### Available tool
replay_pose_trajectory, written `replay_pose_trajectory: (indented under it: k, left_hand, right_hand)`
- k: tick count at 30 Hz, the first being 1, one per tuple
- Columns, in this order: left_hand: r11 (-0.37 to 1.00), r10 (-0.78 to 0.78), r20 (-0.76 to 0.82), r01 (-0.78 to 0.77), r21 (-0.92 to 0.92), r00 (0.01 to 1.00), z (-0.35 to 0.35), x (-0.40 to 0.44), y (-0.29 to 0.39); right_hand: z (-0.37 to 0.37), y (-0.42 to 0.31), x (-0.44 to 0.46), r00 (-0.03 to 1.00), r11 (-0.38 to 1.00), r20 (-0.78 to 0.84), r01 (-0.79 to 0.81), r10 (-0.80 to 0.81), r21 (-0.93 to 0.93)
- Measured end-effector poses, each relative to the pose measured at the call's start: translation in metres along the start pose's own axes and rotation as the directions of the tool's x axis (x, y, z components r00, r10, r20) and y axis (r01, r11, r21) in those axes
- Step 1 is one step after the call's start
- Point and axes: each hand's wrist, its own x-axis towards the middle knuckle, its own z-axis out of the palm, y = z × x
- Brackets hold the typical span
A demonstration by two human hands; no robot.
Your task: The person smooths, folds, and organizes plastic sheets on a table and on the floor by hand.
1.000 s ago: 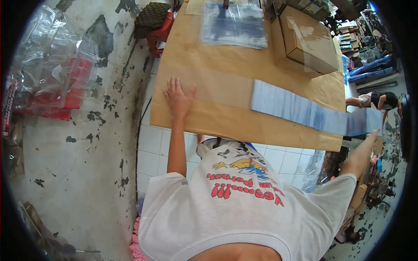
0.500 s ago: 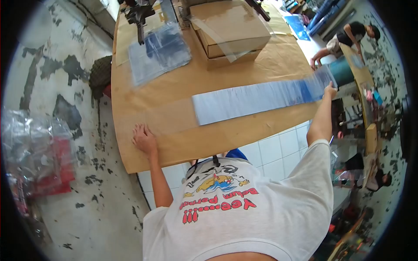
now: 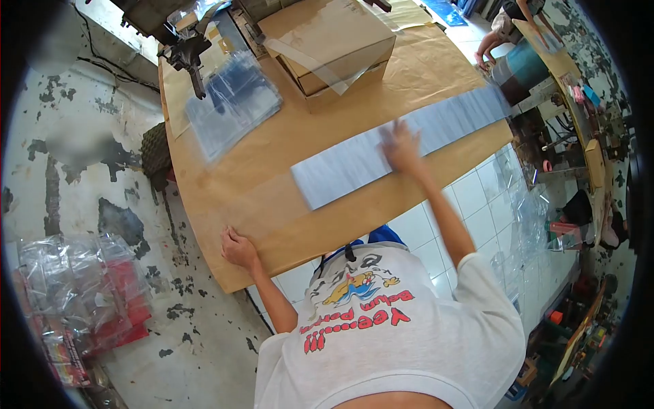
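Note:
A long pale blue-white strip of layered plastic (image 3: 340, 174) lies slantwise across the brown-paper-covered table (image 3: 327, 129). From its left end a faint band of clear film (image 3: 269, 204) runs toward my left hand (image 3: 238, 249). That hand rests near the table's front left edge, its fingers curled in at the film's end; the pinch itself is hard to see. My right hand (image 3: 402, 146) is over the middle of the strip, smeared by motion, with its fingers apart and nothing visible in them.
A cardboard box (image 3: 334, 41) with clear tape stands at the back. Left of it lie clear plastic bags (image 3: 235, 102) beneath a dark metal clamp (image 3: 191, 58). More plastic packs (image 3: 82, 293) are at the left wall. Another person's arm (image 3: 490, 48) shows at upper right.
My right hand has left the strip's far right end and moved left to its middle. My left hand's flat, spread fingers have curled in. The view has shifted.

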Motion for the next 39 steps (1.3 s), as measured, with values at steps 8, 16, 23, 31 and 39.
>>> replay_pose_trajectory:
  k: [8, 16, 23, 31, 39]
  left_hand:
    - [1.000, 0.003, 0.003, -0.003, 0.028, 1.000, -0.014, 0.024, -0.047]
    - [0.924, -0.033, 0.112, 0.073, -0.376, 0.993, -0.028, 0.058, -0.147]
    - [0.900, -0.059, 0.194, 0.136, -0.414, 0.979, -0.045, 0.060, -0.139]
    - [0.888, -0.081, 0.177, 0.152, -0.435, 0.981, -0.045, 0.066, -0.130]
    - [0.877, -0.094, 0.112, 0.136, -0.462, 0.989, -0.037, 0.059, -0.131]
  right_hand:
    - [-0.010, -0.167, -0.059, 0.997, 0.953, 0.067, -0.048, 0.030, 0.298]
    - [-0.040, -0.322, -0.087, 0.922, 0.930, 0.244, 0.227, -0.301, 0.291]
    - [0.000, -0.333, -0.094, 0.938, 0.916, 0.097, 0.297, -0.333, 0.271]
    - [-0.015, -0.328, -0.094, 0.933, 0.888, 0.137, 0.262, -0.334, 0.379]
    - [-0.010, -0.379, -0.069, 0.963, 0.996, 0.263, 0.036, -0.056, 0.080]
